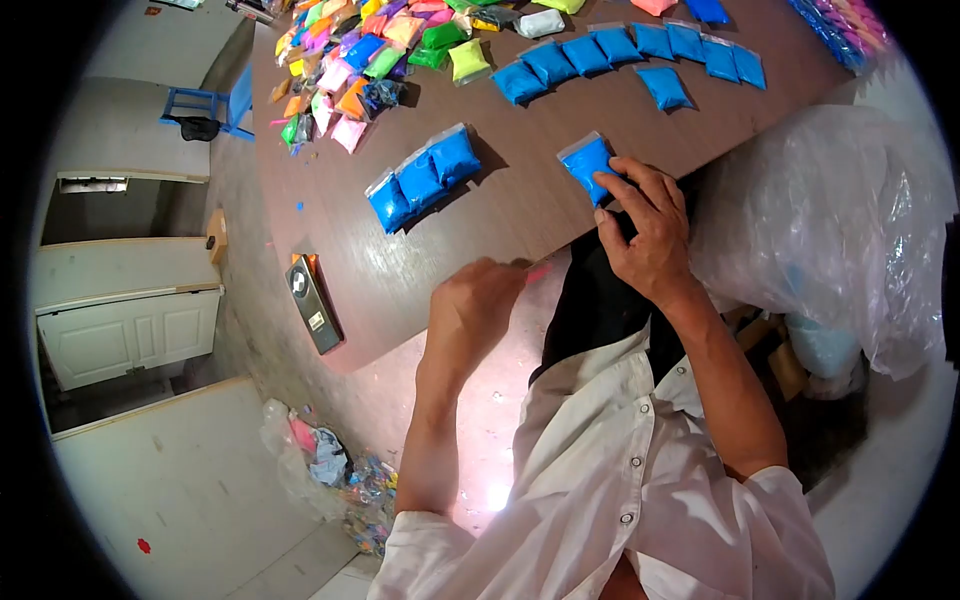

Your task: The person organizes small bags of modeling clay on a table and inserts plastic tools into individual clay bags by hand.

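My right hand (pixel 648 228) has its thumb and fingertips at the lower right edge of a blue packet (pixel 585 162), which lies near the table's front edge. Over that edge, further left, my left hand (pixel 474 308) is closed with the fingers curled; a small dark and reddish thing shows by its fingertips, too blurred to name. Three overlapping blue packets (pixel 421 180) lie up and left of my hands. Several more form a curved row (pixel 585 56) at the back, with a single blue packet (pixel 663 88) below it.
Many colourful packets (pixel 385 60) are heaped at the back left of the brown table (pixel 500 180). A dark box-like object (pixel 315 305) lies near the left edge. Clear plastic sheeting (pixel 820 220) hangs at the right. Scraps (pixel 365 490) litter the floor; a blue chair (pixel 236 103) stands behind.
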A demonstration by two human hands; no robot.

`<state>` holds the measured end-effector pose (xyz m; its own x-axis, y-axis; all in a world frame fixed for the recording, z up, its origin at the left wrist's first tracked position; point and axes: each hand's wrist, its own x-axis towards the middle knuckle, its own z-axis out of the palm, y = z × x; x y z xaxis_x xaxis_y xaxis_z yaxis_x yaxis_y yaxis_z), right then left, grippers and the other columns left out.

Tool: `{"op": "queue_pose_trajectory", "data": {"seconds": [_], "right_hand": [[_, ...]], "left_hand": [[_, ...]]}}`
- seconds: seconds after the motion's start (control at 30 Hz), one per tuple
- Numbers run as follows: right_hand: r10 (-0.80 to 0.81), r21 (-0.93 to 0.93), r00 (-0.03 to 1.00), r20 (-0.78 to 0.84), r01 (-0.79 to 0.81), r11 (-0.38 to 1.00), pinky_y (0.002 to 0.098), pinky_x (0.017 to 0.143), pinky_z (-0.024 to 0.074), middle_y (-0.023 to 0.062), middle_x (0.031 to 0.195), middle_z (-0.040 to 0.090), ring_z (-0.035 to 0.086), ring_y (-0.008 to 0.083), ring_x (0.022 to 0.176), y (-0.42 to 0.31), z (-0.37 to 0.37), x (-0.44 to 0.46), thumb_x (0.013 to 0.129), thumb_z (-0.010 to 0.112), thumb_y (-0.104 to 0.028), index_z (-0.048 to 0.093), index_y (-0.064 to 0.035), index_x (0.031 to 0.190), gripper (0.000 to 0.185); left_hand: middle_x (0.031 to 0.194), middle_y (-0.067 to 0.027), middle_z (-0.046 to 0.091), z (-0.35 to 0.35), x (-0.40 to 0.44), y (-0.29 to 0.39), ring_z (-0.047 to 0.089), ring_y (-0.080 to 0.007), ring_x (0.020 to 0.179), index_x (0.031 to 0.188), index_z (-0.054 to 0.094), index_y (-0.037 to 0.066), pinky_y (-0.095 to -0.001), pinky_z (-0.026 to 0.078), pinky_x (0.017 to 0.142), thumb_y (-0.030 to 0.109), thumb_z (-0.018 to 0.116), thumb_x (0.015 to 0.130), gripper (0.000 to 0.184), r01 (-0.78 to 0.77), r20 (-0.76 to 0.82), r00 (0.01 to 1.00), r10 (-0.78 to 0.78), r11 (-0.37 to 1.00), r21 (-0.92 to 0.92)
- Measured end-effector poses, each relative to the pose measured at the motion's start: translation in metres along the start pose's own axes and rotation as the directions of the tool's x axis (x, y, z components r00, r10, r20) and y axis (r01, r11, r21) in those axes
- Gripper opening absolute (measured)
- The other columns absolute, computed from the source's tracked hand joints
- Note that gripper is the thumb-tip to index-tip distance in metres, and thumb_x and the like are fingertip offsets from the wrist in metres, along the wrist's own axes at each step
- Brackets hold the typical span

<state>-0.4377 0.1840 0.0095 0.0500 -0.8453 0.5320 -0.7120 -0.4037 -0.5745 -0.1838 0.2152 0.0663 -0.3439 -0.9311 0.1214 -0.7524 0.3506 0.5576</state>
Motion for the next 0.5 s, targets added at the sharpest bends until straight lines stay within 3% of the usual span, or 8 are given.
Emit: {"op": "queue_pose_trajectory", "data": {"seconds": [0.07,0.17,0.23,0.33,0.43,0.5], "right_hand": [[-0.002,-0.011,1.0,-0.003,0.002,1.0,0.0465,0.11,0.04,0.0131,0.136,0.063,0.057,0.0331,0.126,0.0,0.001,-0.001,0.085,0.075,-0.009,0.071,-0.0079,0.127,0.042],[-0.013,-0.012,1.0,-0.014,0.013,1.0,0.0465,0.11,0.0401,0.0127,0.136,0.063,0.058,0.0332,0.125,0.002,0.002,-0.002,0.085,0.075,-0.009,0.071,-0.0077,0.127,0.042],[-0.009,-0.009,1.0,-0.015,0.009,1.0,0.0464,0.11,0.0401,0.0126,0.136,0.063,0.058,0.0329,0.125,0.001,0.002,-0.002,0.084,0.075,-0.008,0.071,-0.0076,0.127,0.042],[-0.001,-0.006,1.0,-0.009,0.001,1.0,0.0463,0.11,0.0402,0.0126,0.136,0.063,0.058,0.0326,0.125,-0.001,0.001,0.0,0.085,0.075,-0.008,0.071,-0.0074,0.127,0.042],[0.001,-0.01,1.0,-0.007,-0.001,1.0,0.0464,0.11,0.0406,0.0127,0.136,0.063,0.058,0.0327,0.126,0.002,0.001,0.0,0.085,0.075,-0.008,0.071,-0.0075,0.127,0.042],[-0.004,-0.008,1.0,-0.007,0.004,1.0,0.0465,0.11,0.0408,0.0127,0.136,0.064,0.058,0.033,0.126,0.001,0.001,-0.003,0.085,0.075,-0.008,0.071,-0.0077,0.127,0.042]], "left_hand": [[0.086,-0.0116,0.073,-0.003,-0.011,0.0,0.07,-0.0243,0.072,0.096,0.08,0.003,-0.0332,0.055,0.066,0.003,0.074,0.092,0.007,-0.062,0.076,0.995,0.057,0.995,0.075],[0.086,-0.012,0.073,-0.005,-0.021,-0.001,0.071,-0.0229,0.072,0.095,0.079,0.002,-0.0326,0.055,0.065,0.003,0.075,0.091,0.006,0.036,0.109,0.993,-0.041,0.999,0.04],[0.086,-0.0121,0.073,-0.009,-0.022,0.001,0.07,-0.0215,0.072,0.097,0.079,0.002,-0.0316,0.054,0.066,0.002,0.075,0.091,0.007,0.181,0.012,0.983,-0.181,0.977,-0.116],[0.085,-0.0113,0.073,-0.015,-0.019,0.002,0.069,-0.0185,0.072,0.099,0.078,0.001,-0.0305,0.054,0.065,0.0,0.075,0.09,0.009,0.218,-0.049,0.972,-0.232,0.956,-0.197],[0.082,-0.0115,0.069,-0.013,-0.025,-0.002,0.067,-0.0232,0.068,0.097,0.078,0.004,-0.0345,0.052,0.063,0.003,0.073,0.092,0.007,0.226,-0.04,0.973,-0.229,0.972,-0.067],[0.085,-0.0105,0.071,-0.021,-0.034,-0.001,0.067,-0.0193,0.07,0.098,0.078,0.003,-0.0319,0.053,0.063,0.001,0.075,0.091,0.008,0.247,0.029,0.969,-0.245,0.964,-0.104]]}}
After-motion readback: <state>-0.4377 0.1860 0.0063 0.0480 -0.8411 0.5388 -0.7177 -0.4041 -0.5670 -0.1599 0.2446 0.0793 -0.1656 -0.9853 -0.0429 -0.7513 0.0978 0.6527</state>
